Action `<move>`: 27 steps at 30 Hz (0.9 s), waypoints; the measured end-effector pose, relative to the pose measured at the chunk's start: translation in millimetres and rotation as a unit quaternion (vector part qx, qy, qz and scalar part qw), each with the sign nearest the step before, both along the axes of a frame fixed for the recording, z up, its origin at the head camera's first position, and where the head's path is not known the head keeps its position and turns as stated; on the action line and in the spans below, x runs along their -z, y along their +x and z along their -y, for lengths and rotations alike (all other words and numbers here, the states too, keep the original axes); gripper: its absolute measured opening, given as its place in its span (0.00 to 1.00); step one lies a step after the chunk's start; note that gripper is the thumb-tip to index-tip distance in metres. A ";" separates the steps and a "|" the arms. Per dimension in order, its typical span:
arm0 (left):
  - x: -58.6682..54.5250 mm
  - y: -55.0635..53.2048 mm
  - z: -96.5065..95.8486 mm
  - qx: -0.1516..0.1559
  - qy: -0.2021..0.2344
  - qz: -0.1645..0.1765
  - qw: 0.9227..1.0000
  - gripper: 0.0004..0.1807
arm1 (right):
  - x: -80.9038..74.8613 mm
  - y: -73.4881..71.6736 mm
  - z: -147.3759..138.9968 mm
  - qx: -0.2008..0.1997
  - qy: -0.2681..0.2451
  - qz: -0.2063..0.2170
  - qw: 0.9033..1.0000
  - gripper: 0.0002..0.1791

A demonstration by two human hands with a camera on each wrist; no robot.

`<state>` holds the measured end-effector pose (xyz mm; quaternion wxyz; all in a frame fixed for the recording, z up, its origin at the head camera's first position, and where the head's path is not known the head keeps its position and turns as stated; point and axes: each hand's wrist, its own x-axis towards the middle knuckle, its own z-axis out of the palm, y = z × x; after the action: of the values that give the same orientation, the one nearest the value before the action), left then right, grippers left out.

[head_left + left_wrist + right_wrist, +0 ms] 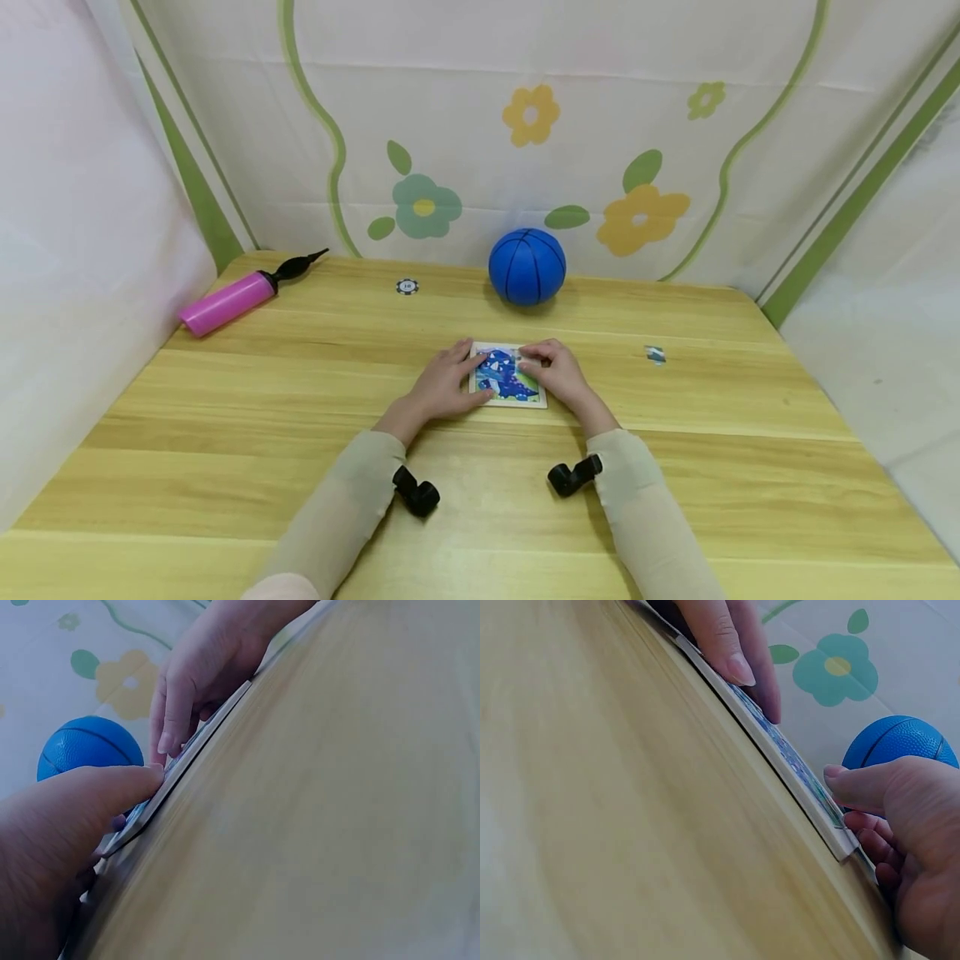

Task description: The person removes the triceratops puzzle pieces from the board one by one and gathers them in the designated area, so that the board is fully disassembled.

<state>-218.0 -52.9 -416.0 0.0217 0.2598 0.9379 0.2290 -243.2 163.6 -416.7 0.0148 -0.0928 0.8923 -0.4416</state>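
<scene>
A small jigsaw puzzle [508, 386] in a pale frame, with a blue dinosaur picture, lies flat on the table. My left hand [444, 385] rests over its left side, thumb on the lower border and fingers spread toward the top edge. In the left wrist view, that thumb lies across the frame. Bent fingers of my right hand [558, 375] meet the puzzle at its upper right, thumb over the picture. From the right wrist, the thumb stands above the frame [832, 836] while the other fingers curl beside its corner; I cannot tell whether they hold a piece.
A loose puzzle piece [655, 355] lies to the right. Behind the puzzle sits a blue ball [527, 267], with a poker chip [407, 287] to its left. A pink hand pump [228, 304] lies at the far left. Flower-printed cloth [480, 150] hangs at the back.
</scene>
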 end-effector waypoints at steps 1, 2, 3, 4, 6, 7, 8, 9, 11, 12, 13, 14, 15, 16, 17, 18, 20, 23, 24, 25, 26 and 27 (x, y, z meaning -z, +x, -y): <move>0.4 -0.2 1.3 0.001 -0.001 -0.002 1.000 0.37 | -0.4 0.1 0.1 -0.001 0.002 -0.003 1.000 0.15; 0.8 -0.1 2.3 0.004 0.000 -0.005 1.000 0.37 | -0.6 0.1 0.2 -0.004 0.004 -0.008 1.000 0.15; 0.8 0.2 3.0 0.005 0.001 -0.009 1.000 0.37 | -0.7 0.2 0.3 -0.007 0.005 -0.012 1.000 0.15; 0.9 0.5 3.5 0.005 0.002 -0.009 1.000 0.37 | -0.9 0.3 0.6 -0.009 0.008 -0.014 1.000 0.15; 0.9 1.0 4.1 0.004 0.002 -0.013 1.000 0.37 | -0.2 -0.1 1.1 -0.012 0.011 -0.019 1.000 0.15; 1.0 1.1 4.4 0.004 0.001 -0.015 1.000 0.37 | 0.0 -0.2 1.5 -0.012 0.011 -0.019 1.000 0.15; 0.8 1.3 4.6 0.004 0.002 -0.016 1.000 0.37 | 0.2 -0.4 1.8 -0.013 0.012 -0.020 1.000 0.15; 0.4 1.4 4.8 0.003 0.002 -0.016 1.000 0.37 | 0.3 -0.6 2.1 -0.014 0.013 -0.021 1.000 0.15; 0.0 1.6 5.0 0.003 0.003 -0.016 1.000 0.37 | 0.1 -0.6 2.8 -0.014 0.016 -0.024 0.999 0.15; -0.2 1.6 5.1 0.004 0.004 -0.016 1.000 0.37 | -0.2 -0.3 3.3 -0.014 0.019 -0.025 0.999 0.15; -0.2 1.7 5.1 0.004 0.004 -0.016 1.000 0.37 | -0.7 0.1 3.7 -0.014 0.022 -0.026 0.999 0.15; -0.3 1.7 5.0 0.005 0.004 -0.015 1.000 0.37 | -1.4 0.6 4.2 -0.014 0.024 -0.026 0.999 0.14; -0.3 1.7 5.0 0.005 0.003 -0.014 1.000 0.36 | -2.1 1.3 4.6 -0.013 0.028 -0.026 0.999 0.14; -0.2 1.8 4.9 0.006 0.003 -0.014 1.000 0.36 | -2.5 1.7 5.0 -0.011 0.030 -0.024 0.999 0.15; -0.3 1.8 4.7 0.007 0.003 -0.014 1.000 0.36 | -2.9 2.2 5.3 -0.010 0.035 -0.023 0.999 0.15; -0.3 1.8 4.6 0.006 0.004 -0.013 1.000 0.36 | -3.3 2.6 5.6 -0.009 0.037 -0.020 0.999 0.15; -0.3 1.7 4.2 0.005 0.004 -0.012 1.000 0.36 | -3.6 2.9 6.1 -0.007 0.042 -0.018 0.999 0.16; -0.8 1.6 3.5 0.004 0.005 -0.011 1.000 0.36 | -3.4 3.1 6.9 -0.003 0.048 -0.016 0.999 0.16; -1.0 1.5 3.2 0.004 0.005 -0.010 1.000 0.36 | -3.3 3.0 7.3 -0.002 0.049 -0.018 0.999 0.16; -1.0 1.4 2.9 0.004 0.004 -0.010 1.000 0.36 | -2.9 2.9 7.7 0.001 0.052 -0.020 0.998 0.15; -1.1 1.2 2.5 0.004 0.003 -0.010 1.000 0.36 | -2.5 2.8 8.4 0.006 0.056 -0.020 0.998 0.15; -1.0 0.9 2.2 0.004 0.001 -0.010 1.000 0.37 | -2.1 2.9 9.1 0.010 0.064 -0.023 0.998 0.14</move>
<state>-217.1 -55.1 -415.0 0.0129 0.2662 0.9367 0.2269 -240.4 154.5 -414.6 -0.0038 -0.0927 0.9196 -0.3817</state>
